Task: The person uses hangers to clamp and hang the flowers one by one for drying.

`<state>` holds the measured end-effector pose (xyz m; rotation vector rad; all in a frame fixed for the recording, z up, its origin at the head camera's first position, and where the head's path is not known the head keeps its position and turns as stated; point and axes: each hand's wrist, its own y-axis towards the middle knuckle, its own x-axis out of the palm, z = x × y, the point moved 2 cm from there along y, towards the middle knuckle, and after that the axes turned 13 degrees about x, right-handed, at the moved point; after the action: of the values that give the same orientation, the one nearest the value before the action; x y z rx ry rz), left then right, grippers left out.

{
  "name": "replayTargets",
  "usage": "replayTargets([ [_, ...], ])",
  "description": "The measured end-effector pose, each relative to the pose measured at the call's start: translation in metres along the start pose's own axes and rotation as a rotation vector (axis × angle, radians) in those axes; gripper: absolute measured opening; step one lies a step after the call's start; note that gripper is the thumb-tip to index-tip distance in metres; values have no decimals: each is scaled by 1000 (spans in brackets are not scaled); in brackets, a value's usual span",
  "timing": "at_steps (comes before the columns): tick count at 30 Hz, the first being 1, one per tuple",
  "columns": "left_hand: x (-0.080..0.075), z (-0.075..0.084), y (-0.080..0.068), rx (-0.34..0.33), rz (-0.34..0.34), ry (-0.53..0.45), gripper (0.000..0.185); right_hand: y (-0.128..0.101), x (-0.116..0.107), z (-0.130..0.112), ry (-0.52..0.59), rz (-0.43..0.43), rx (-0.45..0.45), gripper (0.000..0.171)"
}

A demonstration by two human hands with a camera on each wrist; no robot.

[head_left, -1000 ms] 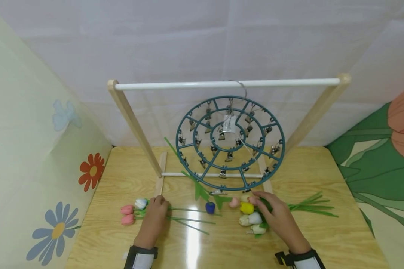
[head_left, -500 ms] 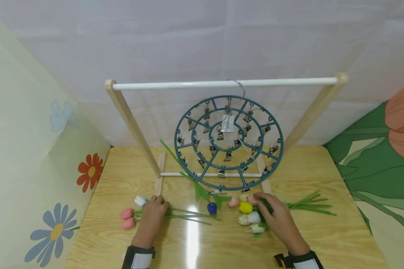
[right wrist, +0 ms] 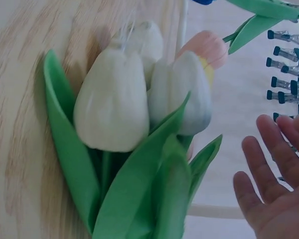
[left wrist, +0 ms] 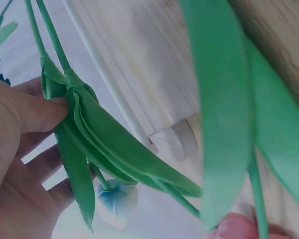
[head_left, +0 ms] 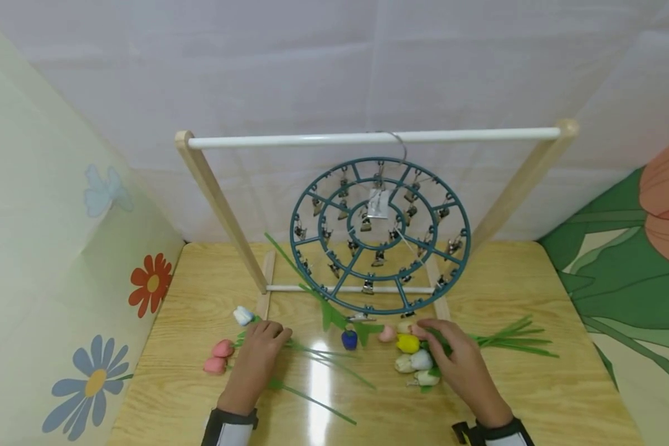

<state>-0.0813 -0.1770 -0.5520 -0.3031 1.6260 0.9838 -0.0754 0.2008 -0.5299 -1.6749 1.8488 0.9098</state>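
My left hand [head_left: 264,341] pinches the green stem and leaves [left wrist: 89,129] of a blue-white tulip [head_left: 243,316] between thumb and fingers; its bloom [left wrist: 114,196] hangs just below the hand [left wrist: 30,144]. Two pink tulips [head_left: 218,356] lie on the table to the left. My right hand [head_left: 448,350] is over the stems of a tulip bunch [head_left: 415,359] with yellow, white and cream blooms. In the right wrist view its fingers [right wrist: 269,174] are straight and apart from the white blooms [right wrist: 112,104].
A teal round clip hanger [head_left: 380,235] hangs from the white rod [head_left: 312,141] of a wooden rack. A blue tulip [head_left: 349,339] dangles under the hanger's rim. Green stems [head_left: 513,344] spread to the right on the wooden table [head_left: 535,396]. Walls stand left and behind.
My left hand has drawn the blue-white tulip away from the pink ones toward the rack, and its stems have swung toward the front. The right hand has stayed in place.
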Motion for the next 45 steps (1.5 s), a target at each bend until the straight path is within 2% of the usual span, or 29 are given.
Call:
replayTargets([
  [5,-4,9,7,40,20,-28,49,-4,-1,-11,62,67,-130,33],
  [9,-7,18,11,40,29,-71,45,-7,0,-21,135,43,-230,40],
  [14,-5,28,17,60,54,-125,39,-11,5,-28,148,-98,-331,44],
  [18,-4,35,22,81,60,-141,38,-15,10,-31,171,-248,-354,41],
  [21,-4,40,25,85,63,-143,35,-16,14,-33,190,-279,-360,37],
  [25,-2,44,28,91,83,-149,31,-14,16,-33,166,-209,-374,34],
  [31,-1,49,32,93,98,-171,27,-11,10,-32,94,-96,-337,25],
  [34,-1,50,35,91,115,-219,27,-8,6,-33,142,-47,-332,26],
  [37,0,51,37,84,121,-271,29,-6,4,-36,198,6,-339,36],
  [42,0,53,39,49,94,-301,29,-3,2,-39,235,1,-299,39],
  [45,-1,54,39,46,113,-291,28,-3,0,-40,309,-28,-272,41],
])
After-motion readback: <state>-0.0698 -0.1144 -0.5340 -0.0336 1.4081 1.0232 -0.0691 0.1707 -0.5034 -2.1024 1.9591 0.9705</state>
